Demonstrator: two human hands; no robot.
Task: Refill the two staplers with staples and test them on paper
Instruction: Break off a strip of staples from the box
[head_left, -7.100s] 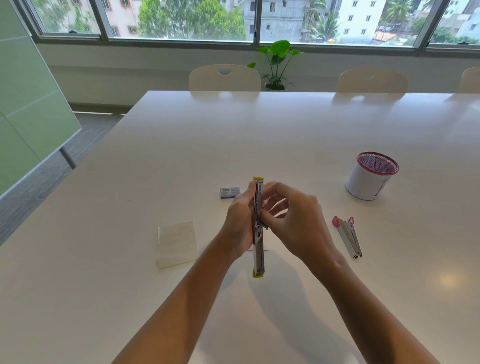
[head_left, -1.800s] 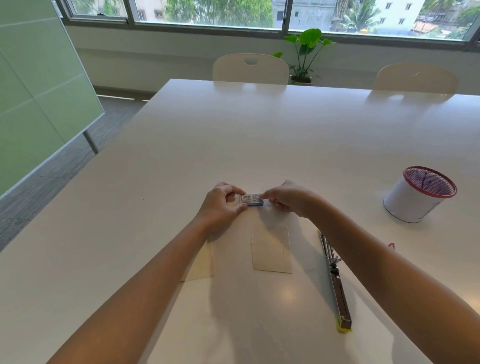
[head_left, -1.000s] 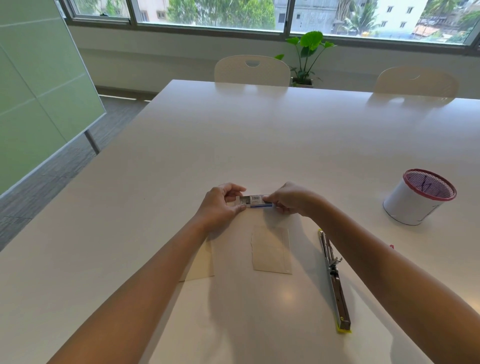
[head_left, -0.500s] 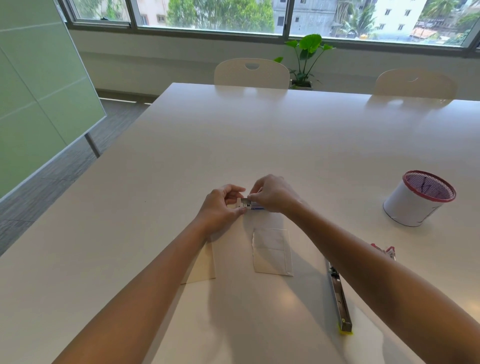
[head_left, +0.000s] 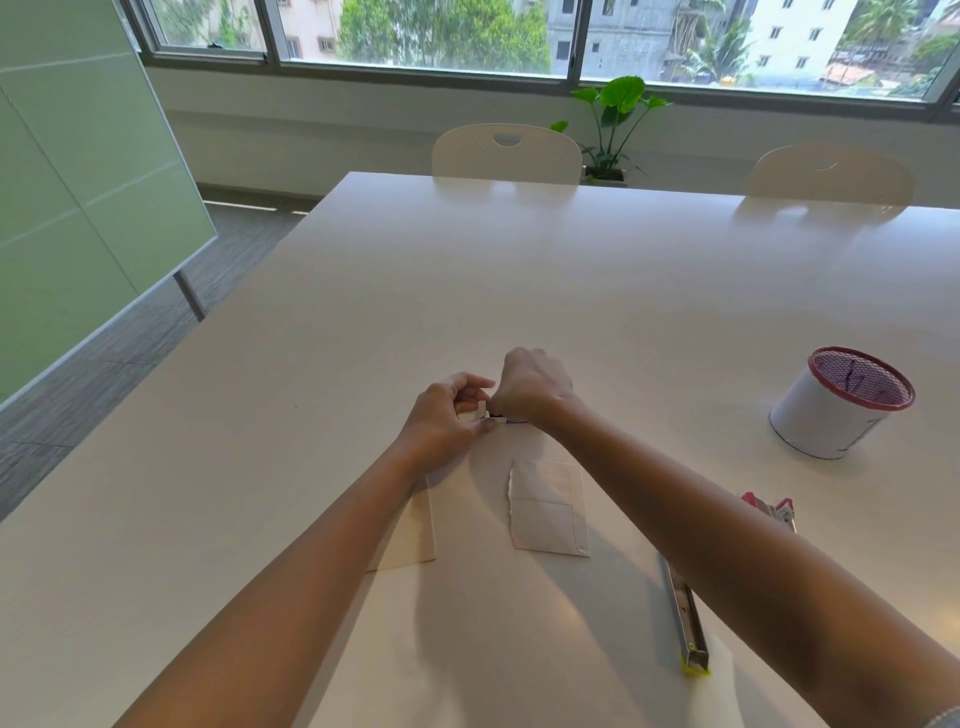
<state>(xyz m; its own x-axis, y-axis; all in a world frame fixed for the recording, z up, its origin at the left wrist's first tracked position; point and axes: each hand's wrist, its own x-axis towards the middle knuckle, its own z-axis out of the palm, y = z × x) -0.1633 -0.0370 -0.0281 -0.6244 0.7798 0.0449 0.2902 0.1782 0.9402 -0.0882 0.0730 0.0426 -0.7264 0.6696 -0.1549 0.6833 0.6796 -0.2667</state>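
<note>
Both hands meet over the white table (head_left: 363, 291), close together; the left hand (head_left: 447, 421) pinches one end of the little box of staples (head_left: 501, 417) with thumb and fingers curled round it; the right hand (head_left: 532, 387) is bent down over the other end with its fingers curled, and it hides most of the box, so I cannot tell just how it holds it; only a small white and blue bit of the box shows between the hands. Just nearer lies a small piece of paper (head_left: 548, 509) with a torn edge; another piece of paper (head_left: 410, 535) peeks out from under the left arm. The yellow stapler (head_left: 685, 618) lies flat and open near the right arm; the pink stapler (head_left: 774, 512) sits just past that arm, partly hidden. A white cup with a red mesh rim (head_left: 836, 405) stands well apart on the right.
</note>
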